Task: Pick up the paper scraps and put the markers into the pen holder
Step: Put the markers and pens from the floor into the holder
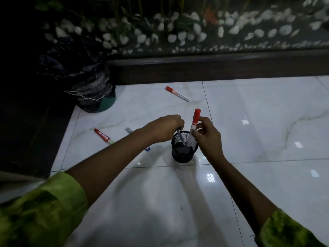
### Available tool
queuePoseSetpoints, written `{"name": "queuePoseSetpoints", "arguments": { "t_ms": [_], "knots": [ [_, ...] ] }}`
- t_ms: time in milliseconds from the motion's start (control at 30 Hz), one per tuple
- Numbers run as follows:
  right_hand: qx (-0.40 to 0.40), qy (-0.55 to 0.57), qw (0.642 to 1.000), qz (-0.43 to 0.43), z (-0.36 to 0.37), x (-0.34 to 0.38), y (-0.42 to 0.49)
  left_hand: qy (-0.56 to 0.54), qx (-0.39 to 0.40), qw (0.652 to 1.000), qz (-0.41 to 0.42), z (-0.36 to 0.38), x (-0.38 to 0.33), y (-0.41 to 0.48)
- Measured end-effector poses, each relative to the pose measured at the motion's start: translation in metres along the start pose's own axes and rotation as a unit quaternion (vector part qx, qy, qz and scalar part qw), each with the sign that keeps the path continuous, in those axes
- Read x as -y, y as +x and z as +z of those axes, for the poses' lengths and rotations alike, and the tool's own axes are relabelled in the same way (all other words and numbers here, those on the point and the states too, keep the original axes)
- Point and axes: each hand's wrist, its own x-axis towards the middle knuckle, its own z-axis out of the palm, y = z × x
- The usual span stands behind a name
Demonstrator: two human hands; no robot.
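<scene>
A black mesh pen holder (183, 154) stands on the white tiled floor (258, 122). My right hand (207, 135) grips a red-capped marker (194, 124), whose lower end sits inside the holder. Just left of the rim, my left hand (164, 129) is closed on a thin grey marker (180, 138) that also reaches into the holder. Another red marker (176, 93) lies farther back. A third red marker (103, 136) lies to the left. A blue marker (129, 130) is mostly hidden under my left forearm. I see no paper scraps.
A bin lined with a dark plastic bag (85, 86) stands at the back left, at the tile's edge. A dark wooden ledge (213, 68) runs along the back, with white pebbles (178, 36) and plants behind it. Dark flooring borders the tiles on the left.
</scene>
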Motion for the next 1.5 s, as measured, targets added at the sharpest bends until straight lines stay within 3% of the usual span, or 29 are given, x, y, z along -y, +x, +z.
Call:
{"name": "queuePoseSetpoints", "arguments": {
  "t_ms": [167,267,400,500,600,700,800,867,933,1067,1167,1233,1333,1500],
  "knots": [
    [-0.007,-0.101,0.995,0.019,0.019,-0.018,-0.005,-0.087,0.006,0.994,-0.068,0.013,0.006,0.0],
    [-0.027,-0.062,0.997,0.041,0.02,-0.011,-0.006,-0.147,-0.016,0.984,-0.1,0.005,0.02,-0.008],
    [-0.043,-0.001,0.999,0.009,0.021,0.022,-0.002,-0.197,-0.061,0.969,-0.135,-0.016,0.042,-0.031],
    [-0.004,0.027,0.999,-0.039,0.032,0.059,-0.001,-0.214,-0.081,0.961,-0.154,-0.03,0.063,-0.057],
    [0.086,0.018,0.994,-0.065,0.065,0.088,0.006,-0.226,-0.109,0.95,-0.188,-0.027,0.095,-0.086],
    [0.206,-0.121,0.969,-0.061,0.109,0.087,0.017,-0.168,-0.087,0.952,-0.24,-0.004,0.131,-0.101],
    [0.304,-0.294,0.903,-0.073,0.152,0.069,0.016,-0.011,0.037,0.961,-0.274,0.027,0.167,-0.108],
    [0.334,-0.388,0.856,-0.076,0.173,0.054,0.009,0.093,0.075,0.958,-0.262,0.048,0.183,-0.109],
    [0.329,-0.445,0.829,-0.079,0.185,0.041,0.002,0.135,0.073,0.958,-0.243,0.064,0.19,-0.109],
    [0.29,-0.46,0.83,-0.124,0.192,0.029,-0.004,0.188,-0.034,0.967,-0.17,0.081,0.202,-0.106],
    [0.266,-0.413,0.862,-0.123,0.188,0.029,-0.002,0.128,-0.038,0.975,-0.177,0.073,0.199,-0.103],
    [0.239,-0.357,0.895,-0.119,0.18,0.036,0.002,0.035,-0.12,0.969,-0.213,0.055,0.19,-0.1],
    [0.205,-0.274,0.932,-0.118,0.155,0.057,0.01,-0.189,-0.224,0.928,-0.23,0.017,0.168,-0.094],
    [0.145,-0.144,0.975,-0.086,0.077,0.099,0.021,-0.436,-0.252,0.849,-0.159,-0.05,0.118,-0.089]
  ]
}}
